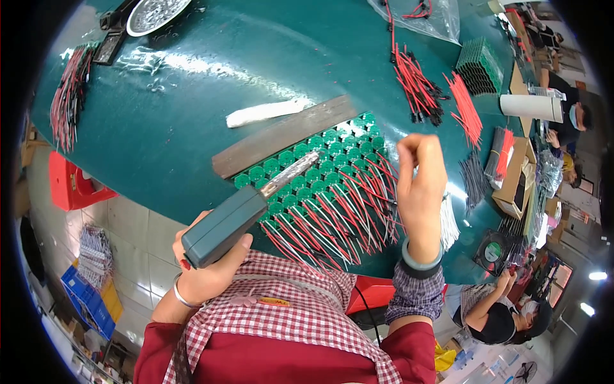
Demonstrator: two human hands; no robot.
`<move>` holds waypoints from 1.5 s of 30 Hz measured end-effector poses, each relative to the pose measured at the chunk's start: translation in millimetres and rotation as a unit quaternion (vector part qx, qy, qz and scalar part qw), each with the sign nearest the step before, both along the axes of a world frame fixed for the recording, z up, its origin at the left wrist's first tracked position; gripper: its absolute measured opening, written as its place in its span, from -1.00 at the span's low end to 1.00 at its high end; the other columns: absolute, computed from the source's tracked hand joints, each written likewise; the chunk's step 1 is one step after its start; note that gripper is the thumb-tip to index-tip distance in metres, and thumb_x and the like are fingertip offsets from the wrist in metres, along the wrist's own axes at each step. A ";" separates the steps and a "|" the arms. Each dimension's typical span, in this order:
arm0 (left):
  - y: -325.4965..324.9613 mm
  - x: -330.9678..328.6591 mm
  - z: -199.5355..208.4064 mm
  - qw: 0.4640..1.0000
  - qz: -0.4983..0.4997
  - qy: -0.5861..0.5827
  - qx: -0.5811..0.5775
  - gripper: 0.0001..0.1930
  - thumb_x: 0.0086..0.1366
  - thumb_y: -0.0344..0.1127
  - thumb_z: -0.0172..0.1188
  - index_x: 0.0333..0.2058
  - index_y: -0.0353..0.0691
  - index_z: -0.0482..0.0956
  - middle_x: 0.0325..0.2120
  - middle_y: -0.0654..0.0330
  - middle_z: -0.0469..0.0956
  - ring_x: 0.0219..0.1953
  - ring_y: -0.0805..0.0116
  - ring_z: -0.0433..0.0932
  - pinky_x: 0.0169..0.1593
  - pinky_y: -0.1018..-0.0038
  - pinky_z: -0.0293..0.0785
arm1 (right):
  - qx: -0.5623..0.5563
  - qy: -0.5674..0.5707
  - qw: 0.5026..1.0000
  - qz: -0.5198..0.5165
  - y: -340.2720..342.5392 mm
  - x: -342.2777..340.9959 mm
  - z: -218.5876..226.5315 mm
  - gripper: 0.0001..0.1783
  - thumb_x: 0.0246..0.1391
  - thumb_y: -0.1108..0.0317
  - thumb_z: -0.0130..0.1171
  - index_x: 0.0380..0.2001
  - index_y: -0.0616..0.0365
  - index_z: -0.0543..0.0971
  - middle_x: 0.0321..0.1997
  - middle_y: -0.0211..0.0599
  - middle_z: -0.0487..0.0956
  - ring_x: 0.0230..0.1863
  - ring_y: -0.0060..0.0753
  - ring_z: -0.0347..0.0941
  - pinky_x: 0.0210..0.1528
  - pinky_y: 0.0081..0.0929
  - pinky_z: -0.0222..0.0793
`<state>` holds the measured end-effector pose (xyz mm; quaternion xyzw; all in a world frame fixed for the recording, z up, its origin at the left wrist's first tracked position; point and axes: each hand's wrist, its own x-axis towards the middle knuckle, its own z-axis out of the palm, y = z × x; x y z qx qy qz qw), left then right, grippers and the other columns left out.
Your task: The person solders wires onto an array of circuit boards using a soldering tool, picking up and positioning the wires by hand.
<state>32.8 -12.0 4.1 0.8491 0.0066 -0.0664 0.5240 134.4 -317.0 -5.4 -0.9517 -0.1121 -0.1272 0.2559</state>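
Note:
My left hand (214,272) is wrapped round a soldering gun (224,227) with a boxy dark-green body and silvery barrel. Its tip reaches over a panel of small round green circuit boards (297,182). Many red, white and dark wires (339,224) fan out from the panel's near and right sides toward me. Just right of the panel, my right hand (422,185) is raised with its fingers curled together; whatever lies between the fingertips cannot be made out. Along the panel's far edge lies a brown wooden bar (284,136).
A white roll (265,113) lies beyond the bar. Red-black wire bundles (416,83), red wires (465,109), stacked green boards (480,67) and a black fan (492,251) occupy the right side. A metal bowl (153,16) stands far left. A co-worker (499,313) sits at right.

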 end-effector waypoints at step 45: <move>1.7 -3.9 8.5 0.999 -0.047 -0.023 -0.014 -0.79 0.00 -0.60 0.36 -0.33 -0.40 0.59 -0.43 0.10 0.59 -0.45 0.30 0.63 -0.37 0.50 0.53 | -0.013 -0.039 0.994 0.105 54.6 -50.7 -21.3 -0.69 -0.21 0.64 0.24 -0.27 0.27 0.57 -0.35 -0.21 0.52 -0.37 -0.20 0.47 -0.35 -0.32 0.42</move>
